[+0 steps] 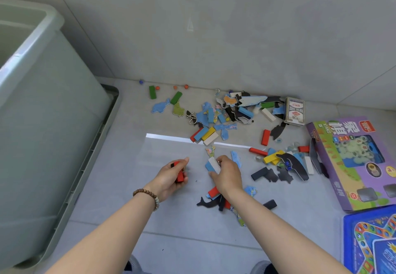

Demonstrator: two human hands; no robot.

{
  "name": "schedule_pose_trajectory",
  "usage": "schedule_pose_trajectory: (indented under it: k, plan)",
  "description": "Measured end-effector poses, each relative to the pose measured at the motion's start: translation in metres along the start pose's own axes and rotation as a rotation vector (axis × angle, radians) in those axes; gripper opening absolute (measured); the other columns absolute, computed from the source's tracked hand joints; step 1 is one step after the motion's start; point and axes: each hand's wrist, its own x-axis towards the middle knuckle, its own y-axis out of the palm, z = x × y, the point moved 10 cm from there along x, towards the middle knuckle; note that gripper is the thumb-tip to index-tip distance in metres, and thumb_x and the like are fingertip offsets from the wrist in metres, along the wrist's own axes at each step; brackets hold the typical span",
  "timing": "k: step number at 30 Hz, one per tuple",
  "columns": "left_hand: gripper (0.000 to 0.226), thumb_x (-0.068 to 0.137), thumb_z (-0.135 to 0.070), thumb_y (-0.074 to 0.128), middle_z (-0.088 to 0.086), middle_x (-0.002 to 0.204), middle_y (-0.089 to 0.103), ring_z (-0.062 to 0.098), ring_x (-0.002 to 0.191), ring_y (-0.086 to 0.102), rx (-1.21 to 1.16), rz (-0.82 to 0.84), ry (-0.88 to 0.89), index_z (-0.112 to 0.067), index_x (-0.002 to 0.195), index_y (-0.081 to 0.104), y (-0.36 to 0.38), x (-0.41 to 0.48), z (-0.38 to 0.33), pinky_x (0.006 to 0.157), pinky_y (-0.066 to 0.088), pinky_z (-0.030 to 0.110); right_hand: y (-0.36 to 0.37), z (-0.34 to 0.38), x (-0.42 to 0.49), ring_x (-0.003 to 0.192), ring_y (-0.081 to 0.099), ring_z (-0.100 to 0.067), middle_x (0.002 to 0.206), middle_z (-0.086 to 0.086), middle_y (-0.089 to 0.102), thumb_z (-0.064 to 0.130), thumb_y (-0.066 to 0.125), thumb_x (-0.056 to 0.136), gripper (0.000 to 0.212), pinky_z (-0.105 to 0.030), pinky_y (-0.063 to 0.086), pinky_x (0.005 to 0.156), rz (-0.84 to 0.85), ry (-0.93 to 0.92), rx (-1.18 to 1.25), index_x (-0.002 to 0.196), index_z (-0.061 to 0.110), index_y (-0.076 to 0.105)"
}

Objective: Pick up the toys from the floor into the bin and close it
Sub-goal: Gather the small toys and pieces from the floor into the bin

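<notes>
In the head view, the left hand (171, 177) was curled round a red block (180, 175), with something dark pressed in beside it. The right hand (227, 177), just to its right, pinched a white block (214, 164) and a blue block (207, 166) together. Both hands hovered low over the floor (171, 226), near each other but not touching.

The bin (42, 124) stood open at the left, well apart from the hands. What looked like its lid (102, 141) lay flat on the floor under or beside it. Too little of the bin's inside showed to tell what it held.

Judging by the floor, the task was at an early stage. A thick scatter of puzzle pieces and coloured blocks (225, 115) lay along the far wall. With them were two green blocks (152, 92), some marbles (186, 86) and a card box (294, 111). More blocks and dark animal shapes lay to the right, and a black whale piece (209, 203) lay under the right wrist. A purple game box (351, 166) and a blue board game (370, 241) sat at the right edge. Nearly everything was left to gather, and the closing was not yet done.
</notes>
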Motion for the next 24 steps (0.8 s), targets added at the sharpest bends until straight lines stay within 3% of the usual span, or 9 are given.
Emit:
schedule_pose_trajectory:
  k: [5, 8, 12, 14, 17, 19, 21, 24]
  plan:
    - [0.021, 0.086, -0.028, 0.065, 0.006, 0.079, 0.051, 0.014, 0.068, 0.051, -0.04, 0.033, -0.01, -0.012, 0.092, 0.053, -0.001, -0.002, 0.002, 0.051, 0.052, 0.021, 0.001, 0.003, -0.001, 0.084, 0.052, -0.016, 0.101, -0.004, 0.063, 0.018, 0.064, 0.086, 0.024, -0.023, 0.037, 0.069, 0.06, -0.003, 0.029, 0.109, 0.013, 0.063]
    - [0.023, 0.089, -0.03, 0.061, 0.007, 0.084, 0.056, 0.016, 0.073, 0.055, -0.095, 0.074, -0.012, -0.01, 0.099, 0.054, 0.004, -0.004, 0.002, 0.06, 0.056, 0.027, -0.004, -0.002, 0.005, 0.081, 0.054, -0.015, 0.091, -0.001, 0.062, 0.018, 0.069, 0.082, 0.024, -0.022, 0.041, 0.065, 0.105, 0.071, 0.222, 0.104, 0.008, 0.067]
    - [0.045, 0.095, -0.048, 0.042, 0.011, 0.109, 0.063, 0.024, 0.094, 0.062, -0.205, 0.185, -0.082, -0.01, 0.116, 0.054, 0.026, -0.009, 0.006, 0.083, 0.053, 0.039, -0.003, 0.022, -0.003, 0.094, 0.065, -0.016, 0.102, -0.004, 0.069, 0.013, 0.075, 0.077, 0.025, -0.033, 0.053, 0.09, 0.269, 0.033, 0.571, 0.101, 0.011, 0.069]
    - [0.053, 0.095, -0.055, 0.034, 0.014, 0.116, 0.062, 0.026, 0.1, 0.061, -0.24, 0.267, -0.114, -0.012, 0.12, 0.054, 0.043, -0.014, 0.008, 0.086, 0.053, 0.041, -0.005, 0.04, -0.013, 0.095, 0.065, -0.013, 0.097, 0.004, 0.068, 0.013, 0.075, 0.077, 0.025, -0.028, 0.053, 0.09, 0.383, -0.04, 0.618, 0.099, 0.018, 0.068]
    - [0.046, 0.095, -0.051, 0.037, 0.01, 0.099, 0.066, 0.023, 0.088, 0.062, -0.317, 0.272, -0.119, -0.014, 0.113, 0.058, 0.06, -0.02, 0.006, 0.076, 0.056, 0.036, -0.038, 0.035, -0.01, 0.086, 0.062, -0.006, 0.093, 0.006, 0.067, 0.014, 0.072, 0.081, 0.02, -0.013, 0.05, 0.08, 0.238, -0.147, 0.519, 0.101, 0.014, 0.069]
    - [0.038, 0.096, -0.046, 0.04, 0.005, 0.091, 0.063, 0.017, 0.077, 0.059, -0.236, 0.186, -0.081, -0.015, 0.107, 0.06, 0.058, -0.019, 0.005, 0.059, 0.058, 0.026, -0.058, 0.012, -0.007, 0.084, 0.06, -0.007, 0.096, 0.005, 0.066, 0.015, 0.071, 0.081, 0.018, -0.014, 0.047, 0.074, 0.103, -0.145, 0.429, 0.1, 0.015, 0.069]
    - [0.036, 0.095, -0.046, 0.041, 0.003, 0.087, 0.058, 0.012, 0.07, 0.054, -0.111, 0.107, -0.047, -0.016, 0.102, 0.06, 0.051, -0.019, 0.005, 0.049, 0.052, 0.019, -0.052, -0.012, -0.013, 0.091, 0.058, -0.01, 0.104, 0.005, 0.062, 0.02, 0.073, 0.079, 0.022, -0.017, 0.044, 0.077, 0.144, -0.109, 0.348, 0.101, 0.021, 0.067]
    - [0.035, 0.094, -0.046, 0.042, 0.004, 0.091, 0.057, 0.011, 0.072, 0.053, 0.016, 0.066, -0.022, -0.017, 0.103, 0.06, 0.042, -0.019, 0.008, 0.049, 0.052, 0.018, -0.021, -0.032, -0.035, 0.102, 0.051, -0.008, 0.113, 0.006, 0.049, 0.031, 0.077, 0.074, 0.039, -0.016, 0.038, 0.085, 0.295, -0.099, 0.21, 0.109, 0.028, 0.061]
